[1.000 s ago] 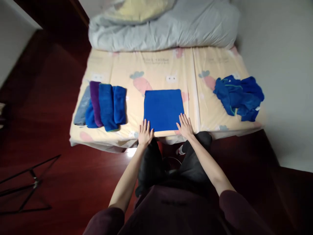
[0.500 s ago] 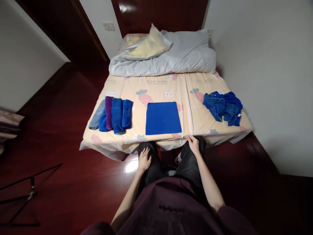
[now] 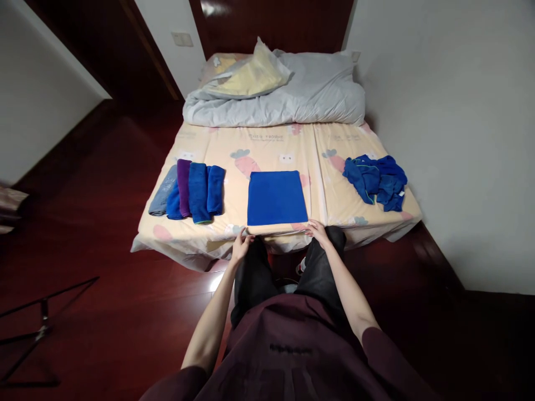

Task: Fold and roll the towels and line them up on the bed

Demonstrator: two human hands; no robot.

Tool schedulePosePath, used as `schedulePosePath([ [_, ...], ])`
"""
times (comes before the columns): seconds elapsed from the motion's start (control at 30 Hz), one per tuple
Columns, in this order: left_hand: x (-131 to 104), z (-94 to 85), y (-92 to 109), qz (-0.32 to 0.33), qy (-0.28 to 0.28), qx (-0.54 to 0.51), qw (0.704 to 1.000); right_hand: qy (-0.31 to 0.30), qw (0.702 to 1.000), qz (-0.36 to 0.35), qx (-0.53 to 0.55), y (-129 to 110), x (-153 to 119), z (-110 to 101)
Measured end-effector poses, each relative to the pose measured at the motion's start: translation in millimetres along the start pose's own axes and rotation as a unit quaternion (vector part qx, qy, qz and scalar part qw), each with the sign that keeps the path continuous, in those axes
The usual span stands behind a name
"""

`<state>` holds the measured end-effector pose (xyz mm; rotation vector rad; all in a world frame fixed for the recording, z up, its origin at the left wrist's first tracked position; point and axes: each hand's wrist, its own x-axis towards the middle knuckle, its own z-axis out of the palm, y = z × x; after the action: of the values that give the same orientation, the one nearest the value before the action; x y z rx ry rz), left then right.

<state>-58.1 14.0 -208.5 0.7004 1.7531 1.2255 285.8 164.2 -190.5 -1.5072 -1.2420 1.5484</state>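
A blue square cloth (image 3: pixel 277 198) lies flat near the front edge of the bed. My left hand (image 3: pixel 241 245) is just below its front left corner, fingers apart and holding nothing. At the front right corner is my right hand (image 3: pixel 319 233), its fingers partly spread by the cloth's edge; whether the fingertips touch the cloth I cannot tell. To the left, several folded towels lie side by side: a grey one (image 3: pixel 164 192), a purple one (image 3: pixel 184 188) and blue ones (image 3: pixel 198 192). A crumpled heap of blue cloths (image 3: pixel 378 181) sits on the right.
The bed (image 3: pixel 217 145) has a carrot-patterned sheet. A rolled grey quilt (image 3: pixel 326 94) and a yellowish pillow (image 3: pixel 259 72) lie at its head. A black metal stand (image 3: pixel 44 314) is on the floor at the left. A white wall (image 3: pixel 451 139) rises on the right.
My left hand has moved from my knee up and forward to the cloth's front left corner. My right hand has shifted left to the front right corner. The view has moved slightly.
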Motion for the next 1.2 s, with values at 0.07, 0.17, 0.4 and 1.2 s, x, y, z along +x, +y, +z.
schedulePosePath([
  [0.07, 15.9, 6.1, 12.0, -0.027, -0.003, -0.038, 0.999, 0.002, 1.0, 0.012, 0.001, -3.8, 3.0, 3.7],
  [0.17, 31.9, 13.3, 24.5, -0.048, -0.018, -0.063, 0.997, 0.001, 1.0, 0.012, -0.004, -8.5, 6.6, 6.7],
  [0.4, 39.4, 17.9, 28.3, -0.066, 0.001, -0.076, 0.995, 0.019, 0.999, 0.01, -0.025, -14.4, 14.1, 9.4],
  [1.2, 35.5, 4.9, 15.9, 0.002, 0.03, -0.057, 0.998, 0.008, 0.996, -0.085, 0.023, -6.2, 5.6, -1.8],
])
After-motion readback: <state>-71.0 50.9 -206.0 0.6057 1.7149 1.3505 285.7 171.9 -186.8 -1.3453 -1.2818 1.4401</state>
